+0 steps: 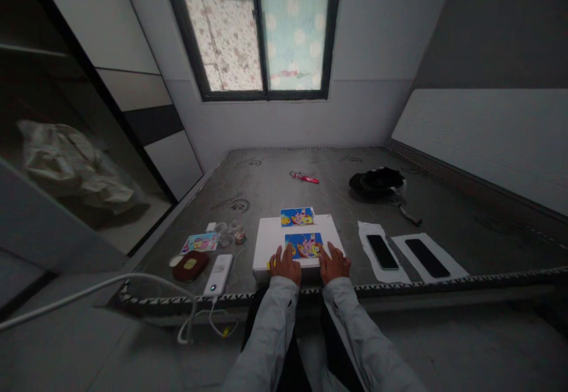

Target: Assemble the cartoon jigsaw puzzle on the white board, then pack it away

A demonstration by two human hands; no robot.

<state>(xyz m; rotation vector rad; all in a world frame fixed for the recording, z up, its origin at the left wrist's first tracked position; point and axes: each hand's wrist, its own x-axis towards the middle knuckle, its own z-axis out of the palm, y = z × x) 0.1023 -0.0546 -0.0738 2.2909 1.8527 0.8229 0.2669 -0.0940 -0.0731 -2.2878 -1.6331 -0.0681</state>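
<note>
"How were the hands holding on?"

"Neither gripped anything tightly. The left hand lay palm down, its fingers loosely spread at the left side of the picture card. The right hand was open too, fingertips at the card's right side."

"Where was the card, and which way did it run?"

"On top of the white box, near its front edge — its long axis ran left to right. It was a flat rectangle, with a bright cartoon print on blue."

"And around it?"

"A similar second card lay at the box's far edge. The box was smooth and boxy; the grey cover beneath had a patterned face and braided trim. Two dark, oblong phones lay to the right on white sheets."
</note>
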